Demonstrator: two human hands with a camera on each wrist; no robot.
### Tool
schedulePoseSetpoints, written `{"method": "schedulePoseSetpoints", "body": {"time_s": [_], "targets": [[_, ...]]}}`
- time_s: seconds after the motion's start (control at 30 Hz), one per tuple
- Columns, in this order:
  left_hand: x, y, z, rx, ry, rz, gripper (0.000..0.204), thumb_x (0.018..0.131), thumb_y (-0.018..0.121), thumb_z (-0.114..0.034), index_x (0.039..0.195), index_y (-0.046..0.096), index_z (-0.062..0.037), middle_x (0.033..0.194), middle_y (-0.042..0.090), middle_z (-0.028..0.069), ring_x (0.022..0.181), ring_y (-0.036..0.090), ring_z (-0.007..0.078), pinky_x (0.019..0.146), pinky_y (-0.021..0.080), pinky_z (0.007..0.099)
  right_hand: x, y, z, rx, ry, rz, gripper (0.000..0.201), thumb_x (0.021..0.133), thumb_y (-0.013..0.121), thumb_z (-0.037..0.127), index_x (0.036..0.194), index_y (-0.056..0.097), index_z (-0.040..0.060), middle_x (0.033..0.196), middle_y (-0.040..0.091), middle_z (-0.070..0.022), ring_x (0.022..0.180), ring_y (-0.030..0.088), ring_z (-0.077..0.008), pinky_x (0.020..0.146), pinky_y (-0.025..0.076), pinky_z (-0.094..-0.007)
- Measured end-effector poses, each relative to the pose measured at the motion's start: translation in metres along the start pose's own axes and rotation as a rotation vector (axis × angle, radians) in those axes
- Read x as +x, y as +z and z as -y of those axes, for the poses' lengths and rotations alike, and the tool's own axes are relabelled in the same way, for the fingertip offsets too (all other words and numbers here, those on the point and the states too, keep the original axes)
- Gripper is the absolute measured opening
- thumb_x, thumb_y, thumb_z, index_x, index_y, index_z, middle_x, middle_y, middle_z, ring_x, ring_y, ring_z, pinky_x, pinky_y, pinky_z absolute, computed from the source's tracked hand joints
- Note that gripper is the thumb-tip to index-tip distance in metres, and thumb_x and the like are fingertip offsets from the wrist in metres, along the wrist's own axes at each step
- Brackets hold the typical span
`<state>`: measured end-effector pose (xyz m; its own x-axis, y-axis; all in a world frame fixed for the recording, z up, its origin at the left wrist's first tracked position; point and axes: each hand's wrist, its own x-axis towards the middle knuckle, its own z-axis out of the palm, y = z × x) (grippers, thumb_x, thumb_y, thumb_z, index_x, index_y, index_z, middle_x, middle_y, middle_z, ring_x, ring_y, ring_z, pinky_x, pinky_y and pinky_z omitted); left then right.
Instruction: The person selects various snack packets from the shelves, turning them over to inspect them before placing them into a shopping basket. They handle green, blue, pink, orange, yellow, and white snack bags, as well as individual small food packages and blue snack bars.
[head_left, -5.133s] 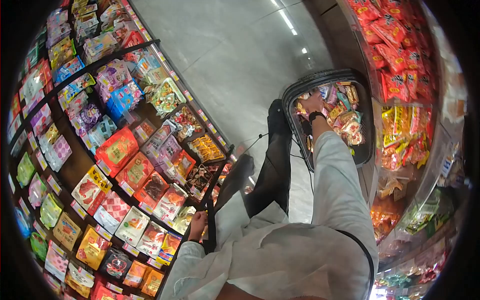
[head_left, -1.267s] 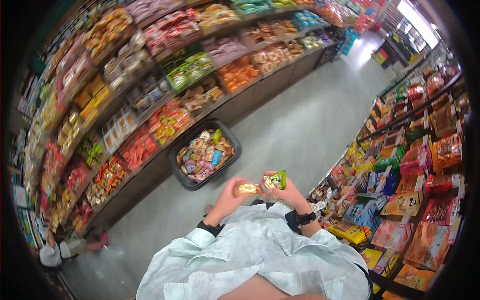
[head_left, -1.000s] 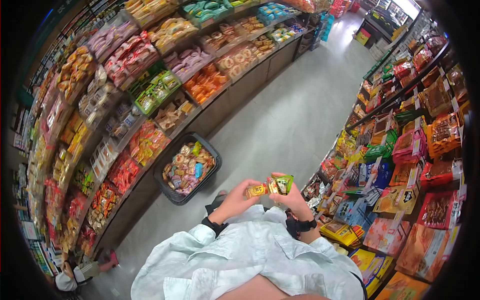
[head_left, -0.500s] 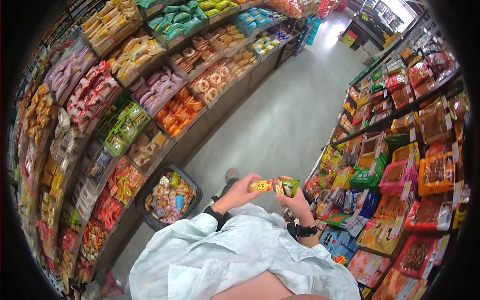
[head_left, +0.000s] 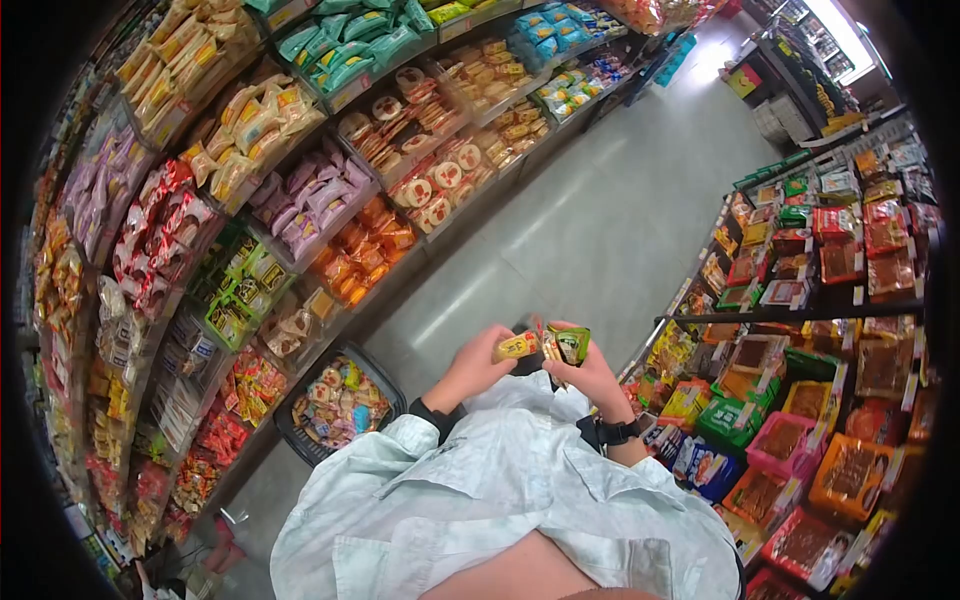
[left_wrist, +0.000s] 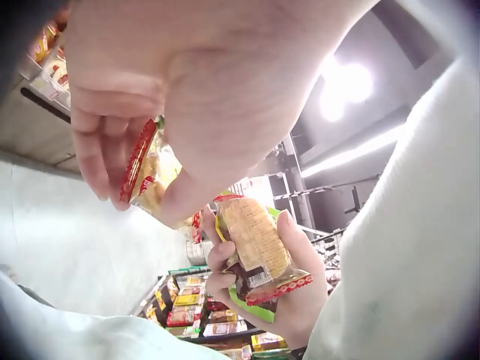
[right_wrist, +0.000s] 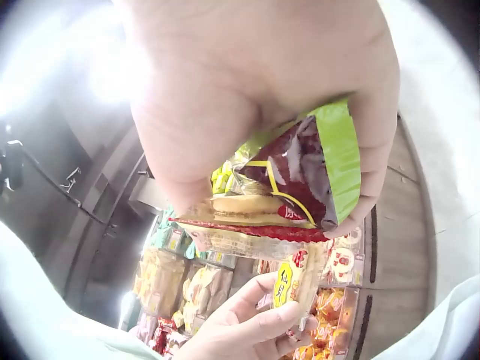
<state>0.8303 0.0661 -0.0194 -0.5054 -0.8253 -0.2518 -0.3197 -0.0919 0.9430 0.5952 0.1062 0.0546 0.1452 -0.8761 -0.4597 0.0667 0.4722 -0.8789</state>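
My left hand (head_left: pixel 476 362) pinches a small clear-wrapped snack packet with a yellow label (head_left: pixel 516 346) in front of my waist. Its crimped red edge shows in the left wrist view. Close beside it, my right hand (head_left: pixel 592 378) grips two packets together. One is a green and dark brown snack packet (right_wrist: pixel 300 165); the other is a clear-wrapped biscuit packet (left_wrist: pixel 255 240) with red zigzag edges, its pale ridged biscuit visible through the film. On the floor at the left stands a black shopping basket (head_left: pixel 394 392) holding many small wrapped snacks.
Along the left run tiered bins of wrapped snacks, among them orange packets (head_left: pixel 362 252) and teal packets (head_left: pixel 352 50). A sloping rack of packaged snacks (head_left: pixel 785 440) borders the right. Grey floor (head_left: pixel 560 200) stretches between them. Part of another person (head_left: pixel 225 550) shows at the lower left.
My right hand was in the basket at first, with the left beside a rack. Later frames show both hands holding packets at my waist. The view has turned, and the basket appears lower left.
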Motion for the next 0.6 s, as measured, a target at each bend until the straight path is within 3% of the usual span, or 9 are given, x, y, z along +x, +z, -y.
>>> {"method": "schedulePoseSetpoints", "body": {"time_s": [0.27, 0.4, 0.5, 0.53, 0.6], "targets": [[0.155, -0.033, -0.035, 0.123, -0.016, -0.052, 0.051, 0.079, 0.082, -0.02, 0.121, 0.057, -0.0087, 0.112, 0.068, 0.0163, 0.107, 0.066, 0.0369, 0.089, 0.052, 0.0426, 0.147, -0.079, 0.052, -0.01, -0.127, 0.107, 0.065, 0.086, 0.082, 0.008, 0.142, 0.049, 0.0038, 0.102, 0.066, -0.0014, 0.074, 0.06, -0.0076, 0.063, 0.051, -0.0247], [0.232, -0.042, -0.068, 0.108, -0.056, -0.105, 0.053, 0.079, 0.083, -0.024, 0.122, 0.056, -0.0093, 0.108, 0.068, 0.0183, 0.104, 0.066, 0.0377, 0.086, 0.052, 0.043, 0.208, -0.125, 0.121, -0.02, -0.033, 0.22, 0.065, 0.087, 0.081, 0.01, 0.144, 0.049, 0.004, 0.115, 0.065, -0.0015, 0.093, 0.061, -0.0081, 0.078, 0.052, -0.0254], [0.283, -0.056, -0.098, 0.187, -0.089, -0.12, 0.051, 0.079, 0.083, -0.024, 0.12, 0.056, -0.0092, 0.108, 0.068, 0.0185, 0.104, 0.066, 0.0376, 0.086, 0.052, 0.0434, 0.25, -0.155, 0.14, -0.007, -0.152, 0.202, 0.063, 0.087, 0.081, 0.01, 0.141, 0.05, 0.0044, 0.101, 0.065, -0.0004, 0.072, 0.059, -0.0071, 0.062, 0.05, -0.0247], [0.3, -0.059, -0.091, 0.27, 0.005, -0.174, 0.05, 0.081, 0.083, -0.021, 0.121, 0.056, -0.007, 0.098, 0.067, 0.0147, 0.09, 0.069, 0.0296, 0.079, 0.053, 0.0389, 0.259, -0.163, 0.147, -0.044, -0.176, 0.193, 0.062, 0.087, 0.081, 0.009, 0.141, 0.051, 0.005, 0.104, 0.065, -0.0005, 0.078, 0.06, -0.0071, 0.067, 0.051, -0.0245], [0.336, -0.073, -0.085, 0.307, 0.023, -0.242, 0.049, 0.081, 0.082, -0.019, 0.118, 0.054, -0.0071, 0.097, 0.066, 0.0154, 0.091, 0.068, 0.0321, 0.079, 0.053, 0.0401, 0.271, -0.18, 0.158, -0.025, -0.201, 0.168, 0.062, 0.087, 0.081, 0.009, 0.141, 0.051, 0.0051, 0.107, 0.065, -0.0006, 0.085, 0.06, -0.0072, 0.072, 0.051, -0.0245]]}}
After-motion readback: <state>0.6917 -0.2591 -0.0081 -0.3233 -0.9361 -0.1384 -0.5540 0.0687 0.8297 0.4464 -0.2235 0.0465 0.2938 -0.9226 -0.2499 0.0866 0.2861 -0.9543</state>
